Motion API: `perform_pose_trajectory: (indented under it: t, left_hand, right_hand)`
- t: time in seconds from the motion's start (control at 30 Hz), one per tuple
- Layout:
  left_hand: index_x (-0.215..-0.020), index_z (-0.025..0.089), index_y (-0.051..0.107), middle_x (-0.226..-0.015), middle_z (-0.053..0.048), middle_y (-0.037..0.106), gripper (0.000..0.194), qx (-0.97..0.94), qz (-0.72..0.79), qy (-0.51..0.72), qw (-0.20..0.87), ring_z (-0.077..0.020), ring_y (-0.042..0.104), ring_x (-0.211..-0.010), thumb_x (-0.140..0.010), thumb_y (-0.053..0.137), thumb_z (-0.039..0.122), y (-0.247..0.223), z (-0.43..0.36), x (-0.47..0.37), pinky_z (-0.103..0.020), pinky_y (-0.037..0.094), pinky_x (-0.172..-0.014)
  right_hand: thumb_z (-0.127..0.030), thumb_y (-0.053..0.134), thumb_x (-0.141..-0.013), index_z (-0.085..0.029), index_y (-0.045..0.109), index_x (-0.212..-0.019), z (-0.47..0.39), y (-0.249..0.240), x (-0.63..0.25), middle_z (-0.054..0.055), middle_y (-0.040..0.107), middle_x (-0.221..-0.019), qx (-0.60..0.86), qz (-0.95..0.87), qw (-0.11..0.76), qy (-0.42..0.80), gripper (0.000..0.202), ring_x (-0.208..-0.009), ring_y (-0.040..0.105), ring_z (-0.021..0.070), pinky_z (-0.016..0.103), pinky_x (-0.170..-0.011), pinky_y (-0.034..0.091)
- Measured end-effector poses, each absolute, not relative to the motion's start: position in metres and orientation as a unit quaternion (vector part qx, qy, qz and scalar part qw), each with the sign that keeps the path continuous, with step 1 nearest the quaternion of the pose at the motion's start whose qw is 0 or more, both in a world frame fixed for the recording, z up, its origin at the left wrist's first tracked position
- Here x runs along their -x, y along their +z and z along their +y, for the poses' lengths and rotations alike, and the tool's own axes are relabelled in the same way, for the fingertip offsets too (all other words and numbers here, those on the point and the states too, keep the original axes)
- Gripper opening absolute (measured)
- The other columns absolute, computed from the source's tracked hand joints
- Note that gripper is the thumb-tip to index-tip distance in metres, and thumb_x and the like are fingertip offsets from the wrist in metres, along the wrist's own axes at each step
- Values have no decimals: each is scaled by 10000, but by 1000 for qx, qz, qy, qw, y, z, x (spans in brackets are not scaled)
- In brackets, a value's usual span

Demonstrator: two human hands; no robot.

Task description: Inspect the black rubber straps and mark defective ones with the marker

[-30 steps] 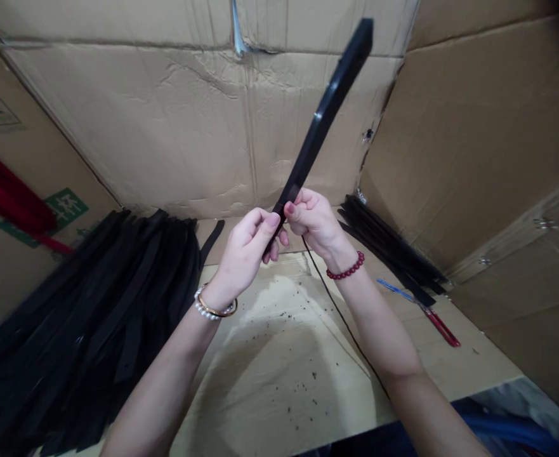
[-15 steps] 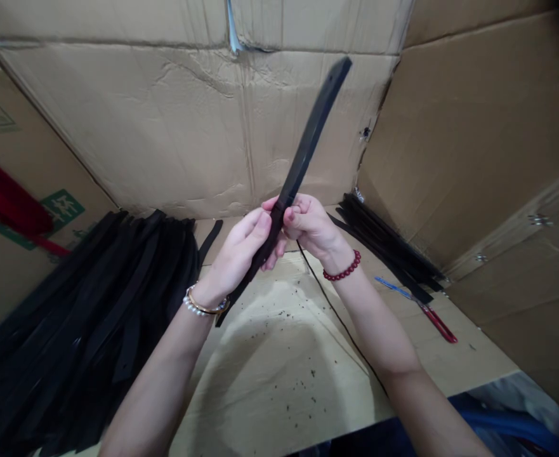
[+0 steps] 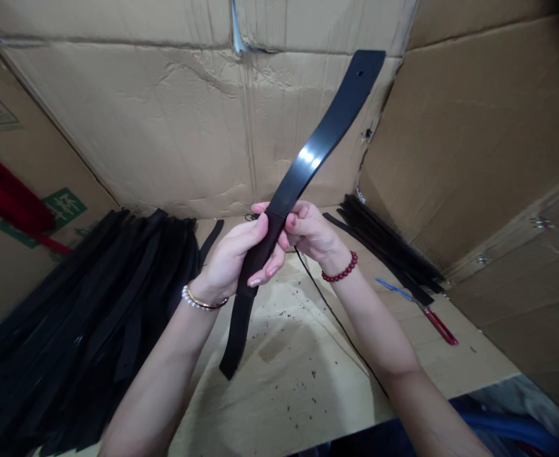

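A long, flat black strap (image 3: 336, 117) with a hole near its upper end slants up across the view. Its broad, shiny face is turned towards me. Dark cord is wound tightly around its middle, and my left hand (image 3: 243, 244) grips this wrapped part (image 3: 263, 244), thumb in front and fingers behind. My right hand (image 3: 312, 231) is closed at the strap's right edge, by the upper end of the winding. From under it a thin black cord (image 3: 329, 308) runs down towards my right forearm. The right fingertips are partly hidden behind the strap.
Many black straps (image 3: 84, 317) are heaped at the left, with a smaller bundle (image 3: 388, 244) at the back right. Red-and-blue scissors or snips (image 3: 438, 324) lie at the right. Cardboard walls (image 3: 165, 127) enclose the tabletop (image 3: 241, 419), which bears dark crumbs. Something red (image 3: 10, 193) hangs at the left.
The strap has turned about its length, from nearly edge-on to showing its broad face. Its upper end has swung right, and its lower end shows further below my left hand.
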State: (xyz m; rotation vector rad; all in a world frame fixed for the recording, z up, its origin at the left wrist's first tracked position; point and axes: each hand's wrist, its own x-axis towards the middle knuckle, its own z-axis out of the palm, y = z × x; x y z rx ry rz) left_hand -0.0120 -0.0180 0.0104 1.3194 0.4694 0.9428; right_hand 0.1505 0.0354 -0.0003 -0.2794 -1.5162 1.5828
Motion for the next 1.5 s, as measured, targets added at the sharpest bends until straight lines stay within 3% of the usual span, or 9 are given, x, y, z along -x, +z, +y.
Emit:
perform_pose_trajectory:
  t: [0.1, 0.2, 0.37, 0.5, 0.7, 0.87, 1.03, 1.3, 1.5]
  left_hand:
    - [-837, 150, 622, -518, 5, 562, 497, -576, 192, 389, 693, -43, 339, -279, -937, 475, 614, 10, -16, 10, -184, 245, -298]
    - [-874, 156, 594, -683, -21, 630, 446, -617, 222, 440, 613, -73, 515, -426, -900, 569, 600, 9, -13, 5, -198, 384, -392]
    - [-873, 172, 550, -736, -2, 608, 314, -632, 308, 521, 485, -70, 515, -511, -913, 626, 474, 5, -12, -1, -199, 412, -464]
    - [-864, 164, 586, -600, 17, 555, 382, -605, 269, 504, 555, -59, 428, -394, -945, 538, 534, 5, -14, 2, -195, 300, -370]
    - [-813, 142, 620, -487, 28, 492, 537, -591, 227, 375, 677, -69, 388, -296, -926, 468, 645, 8, -17, 9, -203, 279, -306]
    - [-799, 160, 564, -611, 9, 579, 450, -617, 303, 486, 540, -70, 503, -424, -894, 579, 599, 5, -13, 0, -188, 383, -393]
    - [-790, 169, 553, -649, 2, 600, 404, -598, 347, 573, 440, -64, 503, -459, -937, 543, 545, 2, -10, -5, -181, 397, -415]
    - [-774, 164, 598, -480, 50, 445, 532, -551, 293, 439, 647, -55, 374, -287, -927, 459, 654, 11, -15, 9, -186, 281, -291]
    - [-795, 157, 567, -644, -9, 603, 479, -600, 307, 513, 531, -70, 530, -447, -914, 529, 619, 6, -13, -2, -179, 420, -412]
  right_hand:
    - [-531, 863, -631, -139, 724, -914, 34, 0, -149, -41, 619, -538, 102, -608, 463, 637, 503, -420, 520, 59, 170, -374, 308]
    - [-487, 888, -613, -163, 632, -770, 35, 0, -146, -51, 610, -534, 126, -582, 510, 621, 442, -411, 560, 79, 179, -382, 383]
    - [-391, 871, -688, -181, 506, -674, 39, -1, -144, -54, 592, -480, 157, -570, 549, 591, 422, -363, 502, 56, 158, -340, 233]
    - [-413, 864, -690, -151, 591, -685, 41, -3, -149, -64, 570, -497, 156, -577, 539, 593, 379, -350, 300, -5, 170, -354, 136]
    - [-517, 817, -712, -153, 706, -1054, 39, -4, -153, -55, 592, -523, 99, -629, 411, 653, 512, -404, 454, 57, 184, -370, 241]
    - [-425, 926, -578, -151, 615, -744, 41, -1, -149, -130, 380, -437, 145, -561, 498, 645, 447, -354, 233, 6, 186, -353, 106]
    - [-351, 921, -610, -161, 537, -650, 44, -2, -148, -123, 387, -441, 182, -539, 542, 619, 430, -375, 167, -3, 196, -371, 64]
    - [-477, 874, -653, -150, 722, -916, 41, -4, -147, -79, 518, -491, 130, -584, 485, 638, 446, -371, 282, 16, 209, -380, 106]
    - [-438, 905, -609, -161, 597, -700, 38, -3, -141, -59, 584, -487, 162, -549, 546, 611, 424, -373, 461, 50, 191, -353, 215]
